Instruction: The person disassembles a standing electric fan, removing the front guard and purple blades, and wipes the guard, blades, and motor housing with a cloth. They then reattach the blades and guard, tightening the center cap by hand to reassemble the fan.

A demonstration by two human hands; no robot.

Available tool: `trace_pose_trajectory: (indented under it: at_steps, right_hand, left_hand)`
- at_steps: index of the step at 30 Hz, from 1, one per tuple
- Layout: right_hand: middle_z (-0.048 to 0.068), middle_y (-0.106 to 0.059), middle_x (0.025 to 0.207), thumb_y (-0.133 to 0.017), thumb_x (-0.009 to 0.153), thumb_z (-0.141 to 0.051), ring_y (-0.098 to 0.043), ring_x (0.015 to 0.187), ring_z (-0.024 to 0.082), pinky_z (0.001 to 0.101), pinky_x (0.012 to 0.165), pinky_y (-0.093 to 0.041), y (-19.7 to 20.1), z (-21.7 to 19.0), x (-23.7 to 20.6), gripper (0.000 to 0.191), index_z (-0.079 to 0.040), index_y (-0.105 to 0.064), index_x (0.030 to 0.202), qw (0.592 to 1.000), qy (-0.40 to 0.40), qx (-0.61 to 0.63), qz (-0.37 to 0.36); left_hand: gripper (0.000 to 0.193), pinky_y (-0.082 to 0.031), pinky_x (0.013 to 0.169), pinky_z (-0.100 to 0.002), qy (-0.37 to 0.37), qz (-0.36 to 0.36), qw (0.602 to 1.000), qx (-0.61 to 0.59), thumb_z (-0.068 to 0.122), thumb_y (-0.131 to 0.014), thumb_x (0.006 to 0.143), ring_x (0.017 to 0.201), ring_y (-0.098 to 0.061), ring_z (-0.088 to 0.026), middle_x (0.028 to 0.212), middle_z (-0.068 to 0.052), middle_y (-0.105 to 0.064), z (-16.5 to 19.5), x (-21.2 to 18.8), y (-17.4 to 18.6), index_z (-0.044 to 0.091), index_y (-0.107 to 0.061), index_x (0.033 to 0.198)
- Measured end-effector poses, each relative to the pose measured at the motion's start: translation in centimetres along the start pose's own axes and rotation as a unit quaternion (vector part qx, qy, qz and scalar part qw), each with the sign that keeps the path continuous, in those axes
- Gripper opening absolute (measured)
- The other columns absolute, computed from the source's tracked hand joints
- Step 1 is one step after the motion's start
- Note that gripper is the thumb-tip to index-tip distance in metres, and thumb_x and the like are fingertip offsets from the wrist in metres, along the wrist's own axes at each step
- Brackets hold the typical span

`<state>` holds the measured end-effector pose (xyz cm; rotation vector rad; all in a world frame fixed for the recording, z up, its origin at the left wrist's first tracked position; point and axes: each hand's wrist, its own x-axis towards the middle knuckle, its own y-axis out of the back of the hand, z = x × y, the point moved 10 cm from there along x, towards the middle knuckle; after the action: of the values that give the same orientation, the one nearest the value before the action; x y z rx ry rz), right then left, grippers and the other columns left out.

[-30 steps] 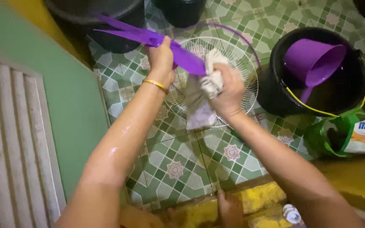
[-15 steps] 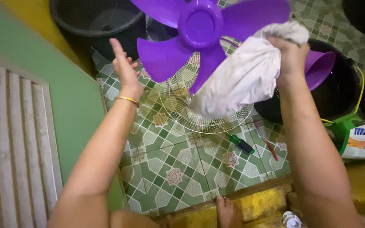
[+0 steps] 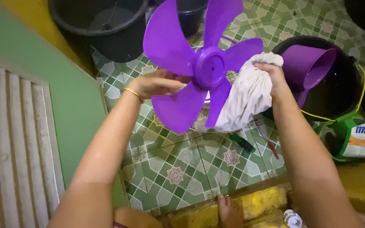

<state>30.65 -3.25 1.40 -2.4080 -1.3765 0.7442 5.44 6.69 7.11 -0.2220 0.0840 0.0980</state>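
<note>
A purple fan blade [image 3: 199, 63] with several vanes is held up over the tiled floor. My left hand [image 3: 157, 83] grips it from behind, near the hub. My right hand [image 3: 272, 76] presses a whitish cloth [image 3: 246, 99] against one vane on the right side; the cloth hangs down below the blade. A white wire fan grille [image 3: 203, 120] lies on the floor beneath, mostly hidden by the blade and cloth.
A black bucket [image 3: 339, 84] with a purple scoop [image 3: 309, 67] stands at right, a green pouch [image 3: 360, 137] beside it. Dark tubs [image 3: 102, 25] sit at the top left. A screwdriver [image 3: 241, 142] lies on the green patterned tiles [image 3: 178, 169]. A green wall runs along the left.
The blade has been lifted off the grille toward the camera and turned face-on. My left hand has gone from open beside it to gripping it. The cloth now covers the right vane.
</note>
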Motion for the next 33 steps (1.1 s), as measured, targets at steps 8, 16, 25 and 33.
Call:
trace_pose_trajectory:
  at_steps: [8, 16, 25, 33]
  right_hand:
    - [0.014, -0.073, 0.116, -0.073, 0.088, -0.001, -0.07, 0.107, 0.027, 0.0384, 0.096, -0.056, -3.7, -7.5, -2.2, 0.035, 0.005, -0.068, 0.122, 0.892, 0.356, -0.271, 0.062]
    - [0.021, -0.049, 0.146, -0.076, 0.07, -0.072, -0.049, 0.131, 0.045, 0.0544, 0.097, -0.04, -20.0, -2.6, -10.8, 0.09, -0.021, -0.059, 0.142, 0.558, 0.508, -0.656, -0.001]
    - [0.029, -0.061, 0.133, -0.072, 0.093, -0.036, -0.059, 0.127, 0.04, 0.046, 0.106, -0.05, -12.2, -3.0, 0.2, 0.062, -0.001, -0.061, 0.143, 0.902, 0.301, -0.309, 0.008]
    - [0.019, -0.067, 0.126, -0.082, 0.09, -0.037, -0.064, 0.119, 0.031, 0.0424, 0.104, -0.049, -9.9, -8.9, 4.0, 0.06, 0.002, -0.06, 0.131, 0.86, 0.34, -0.37, 0.092]
  left_hand:
    - [0.039, -0.056, 0.072, -0.029, 0.03, 0.249, 0.966, -0.057, 0.03, -0.075, 0.092, 0.083, -0.067, -0.013, 0.101, -0.003, -0.073, -4.2, 2.4, 2.2, 0.004, -0.071, 0.12]
    - [0.053, -0.048, 0.113, -0.029, -0.154, 0.203, 0.96, 0.12, 0.03, -0.065, 0.103, 0.132, -0.058, -0.015, 0.144, -0.005, -0.059, -1.4, 3.3, 1.6, 0.005, -0.051, 0.147]
    - [0.044, -0.057, 0.095, -0.036, -0.018, 0.149, 0.987, 0.055, 0.007, -0.075, 0.085, 0.11, -0.069, -0.024, 0.119, -0.014, -0.072, 0.0, 0.8, -1.7, -0.004, -0.063, 0.126]
    - [0.034, -0.056, 0.099, -0.032, 0.128, 0.175, 0.94, -0.263, -0.01, -0.069, 0.085, 0.112, -0.067, -0.025, 0.118, -0.018, -0.072, -4.7, -3.5, -4.8, -0.006, -0.073, 0.118]
